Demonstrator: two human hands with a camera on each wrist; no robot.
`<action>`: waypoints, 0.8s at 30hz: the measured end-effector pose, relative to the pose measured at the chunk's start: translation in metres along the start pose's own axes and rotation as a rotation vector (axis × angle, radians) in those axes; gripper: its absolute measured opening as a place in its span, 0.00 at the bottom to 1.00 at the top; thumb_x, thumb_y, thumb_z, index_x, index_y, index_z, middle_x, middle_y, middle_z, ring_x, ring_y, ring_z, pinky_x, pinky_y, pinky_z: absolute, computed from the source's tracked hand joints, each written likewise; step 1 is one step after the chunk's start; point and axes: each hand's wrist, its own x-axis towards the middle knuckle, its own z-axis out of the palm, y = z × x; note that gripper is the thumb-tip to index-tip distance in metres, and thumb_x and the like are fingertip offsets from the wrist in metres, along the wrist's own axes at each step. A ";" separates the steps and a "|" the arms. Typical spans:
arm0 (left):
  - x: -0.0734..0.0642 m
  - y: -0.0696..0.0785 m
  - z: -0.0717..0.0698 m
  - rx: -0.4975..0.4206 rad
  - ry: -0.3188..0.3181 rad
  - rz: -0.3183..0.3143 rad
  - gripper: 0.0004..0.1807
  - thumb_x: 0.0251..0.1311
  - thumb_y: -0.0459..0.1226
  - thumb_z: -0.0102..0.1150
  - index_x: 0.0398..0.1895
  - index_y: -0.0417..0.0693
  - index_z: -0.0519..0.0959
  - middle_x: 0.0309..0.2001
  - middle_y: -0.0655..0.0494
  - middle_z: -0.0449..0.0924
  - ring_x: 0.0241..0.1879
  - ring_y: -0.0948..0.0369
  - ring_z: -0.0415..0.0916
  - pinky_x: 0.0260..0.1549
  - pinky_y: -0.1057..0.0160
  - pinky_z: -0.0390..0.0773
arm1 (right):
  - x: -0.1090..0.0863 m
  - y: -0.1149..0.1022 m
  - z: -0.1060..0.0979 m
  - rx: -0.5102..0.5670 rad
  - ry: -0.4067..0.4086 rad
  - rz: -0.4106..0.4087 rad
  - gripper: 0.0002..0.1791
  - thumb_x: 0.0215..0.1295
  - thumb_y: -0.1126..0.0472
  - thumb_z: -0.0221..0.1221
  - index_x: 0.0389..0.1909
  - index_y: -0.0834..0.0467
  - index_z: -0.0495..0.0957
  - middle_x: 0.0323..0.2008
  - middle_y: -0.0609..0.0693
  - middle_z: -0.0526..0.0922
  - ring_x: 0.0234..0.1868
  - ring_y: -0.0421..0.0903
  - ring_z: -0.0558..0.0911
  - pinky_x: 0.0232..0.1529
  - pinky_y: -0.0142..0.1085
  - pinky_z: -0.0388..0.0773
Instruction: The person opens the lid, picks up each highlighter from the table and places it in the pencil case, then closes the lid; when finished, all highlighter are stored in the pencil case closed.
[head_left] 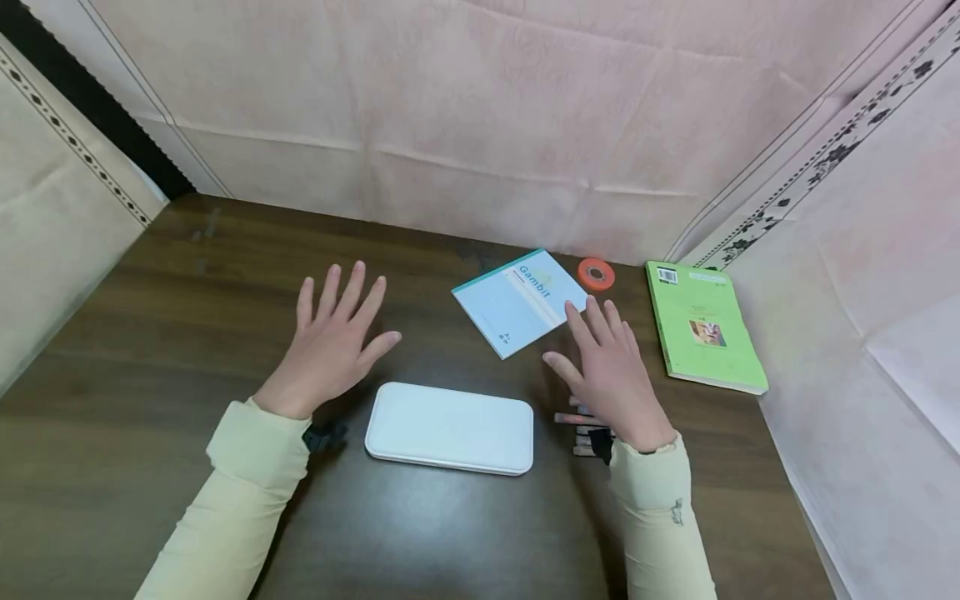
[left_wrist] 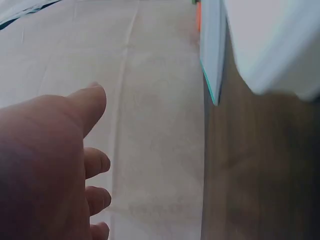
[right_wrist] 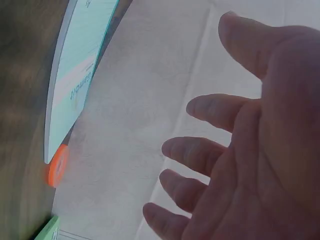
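Observation:
Both hands hover above the brown table with spread fingers and hold nothing. The left hand (head_left: 326, 346) is up and left of a flat white case (head_left: 450, 429) with rounded corners. To the right of that case, the right hand (head_left: 611, 367) overlaps the lower right corner of a light blue notepad (head_left: 517, 300) marked "Gambit". Several slim pen-like sticks (head_left: 581, 418) lie beneath the right wrist, partly hidden by it. Bare palm and fingers show in both wrist views, where the left hand (left_wrist: 55, 160) and right hand (right_wrist: 240, 145) appear against the pale cloth.
Next to the notepad's upper right corner lies an orange-red tape roll (head_left: 596, 273). A green book (head_left: 705, 329) rests at the table's right edge. Pale cloth (head_left: 450, 108) hangs along the back and both sides of the table (head_left: 150, 375).

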 end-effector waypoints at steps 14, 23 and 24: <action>-0.056 -0.018 0.021 -0.303 -0.204 -0.035 0.51 0.60 0.63 0.56 0.77 0.43 0.53 0.78 0.40 0.46 0.76 0.38 0.41 0.66 0.30 0.45 | -0.049 -0.004 0.021 0.204 -0.196 -0.138 0.52 0.55 0.39 0.67 0.76 0.54 0.56 0.74 0.57 0.59 0.75 0.55 0.60 0.66 0.50 0.68; -0.064 -0.009 0.043 -0.375 -0.257 0.099 0.60 0.42 0.61 0.74 0.75 0.43 0.58 0.71 0.42 0.56 0.71 0.41 0.47 0.64 0.34 0.48 | -0.053 -0.013 0.045 0.086 -0.175 -0.245 0.52 0.44 0.37 0.74 0.67 0.61 0.68 0.64 0.56 0.73 0.70 0.58 0.65 0.65 0.51 0.68; -0.064 -0.009 0.044 -0.368 -0.246 0.110 0.59 0.41 0.60 0.75 0.74 0.43 0.59 0.69 0.42 0.59 0.69 0.42 0.49 0.63 0.36 0.49 | -0.052 -0.015 0.046 0.080 -0.172 -0.253 0.52 0.44 0.37 0.74 0.67 0.61 0.69 0.64 0.56 0.73 0.69 0.57 0.66 0.65 0.50 0.68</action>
